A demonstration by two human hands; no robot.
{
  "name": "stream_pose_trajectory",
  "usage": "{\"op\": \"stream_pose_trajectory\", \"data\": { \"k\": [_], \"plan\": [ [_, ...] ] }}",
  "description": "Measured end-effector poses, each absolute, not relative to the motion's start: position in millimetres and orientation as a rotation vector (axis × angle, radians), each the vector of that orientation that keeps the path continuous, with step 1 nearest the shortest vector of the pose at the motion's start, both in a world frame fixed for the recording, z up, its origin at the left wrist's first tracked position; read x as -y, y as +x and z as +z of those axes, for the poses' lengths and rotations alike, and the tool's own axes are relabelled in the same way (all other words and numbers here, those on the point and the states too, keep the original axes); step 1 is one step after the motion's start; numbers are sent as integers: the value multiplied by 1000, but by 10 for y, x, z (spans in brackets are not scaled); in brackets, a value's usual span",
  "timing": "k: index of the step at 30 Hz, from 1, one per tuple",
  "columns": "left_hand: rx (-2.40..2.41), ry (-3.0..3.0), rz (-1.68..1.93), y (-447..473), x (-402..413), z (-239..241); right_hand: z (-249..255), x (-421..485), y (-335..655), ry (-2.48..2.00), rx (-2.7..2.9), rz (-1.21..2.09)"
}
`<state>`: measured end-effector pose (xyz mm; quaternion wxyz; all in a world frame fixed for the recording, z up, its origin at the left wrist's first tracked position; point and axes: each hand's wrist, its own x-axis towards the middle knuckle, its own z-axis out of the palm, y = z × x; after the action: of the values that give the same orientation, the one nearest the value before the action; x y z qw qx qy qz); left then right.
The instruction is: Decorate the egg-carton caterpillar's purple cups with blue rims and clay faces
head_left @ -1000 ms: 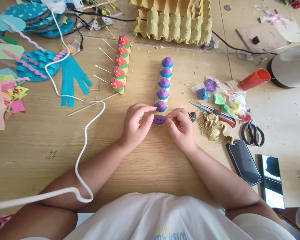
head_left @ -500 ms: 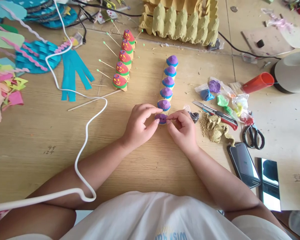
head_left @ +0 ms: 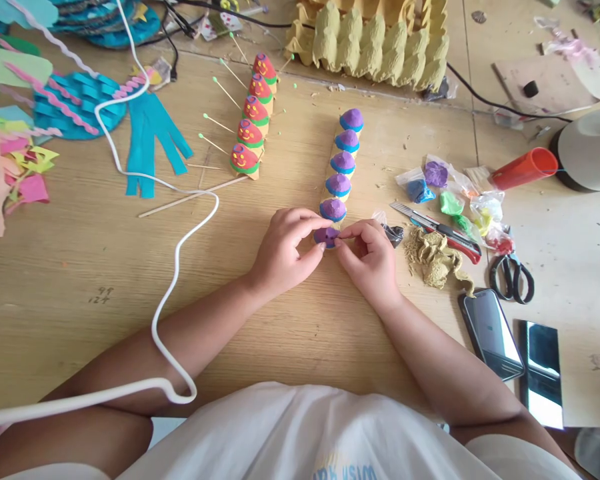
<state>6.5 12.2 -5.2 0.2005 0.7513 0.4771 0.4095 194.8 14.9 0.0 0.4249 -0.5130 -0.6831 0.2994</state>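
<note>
An egg-carton strip (head_left: 341, 163) lies lengthwise in front of me, its cups covered in purple clay with blue rims. The nearest cup (head_left: 325, 235) bears small dark dots on its purple face. My left hand (head_left: 290, 247) curves about that cup's left side, index fingertip at its top and thumb at its lower edge. At the cup's right side, my right hand (head_left: 367, 257) has thumb and index finger pinched together against it. Whatever sits between those fingertips is too small to make out. A small bag of black clay (head_left: 394, 233) lies just beyond the right hand.
Left of the strip stands a red-and-green egg-carton caterpillar (head_left: 250, 133) with sticks. A white cable (head_left: 177, 267) crosses my left forearm. To the right lie a utility knife (head_left: 440, 233), carton scraps (head_left: 435, 260), clay bags (head_left: 450, 200), scissors (head_left: 513, 277) and a phone (head_left: 490, 333). Egg trays (head_left: 370, 47) stand behind.
The view has shifted slightly, so the table's things appear a little further right. Both hands stay at the nearest purple cup, with only slight finger movement.
</note>
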Motion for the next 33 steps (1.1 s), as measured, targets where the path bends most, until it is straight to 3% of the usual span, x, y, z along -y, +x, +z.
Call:
{"op": "stream_pose_trajectory", "data": {
  "k": [33],
  "plan": [
    [-1337, 2082, 1170, 69, -112, -41, 2, -158, 1953, -1310, 1682, 780]
  ]
}}
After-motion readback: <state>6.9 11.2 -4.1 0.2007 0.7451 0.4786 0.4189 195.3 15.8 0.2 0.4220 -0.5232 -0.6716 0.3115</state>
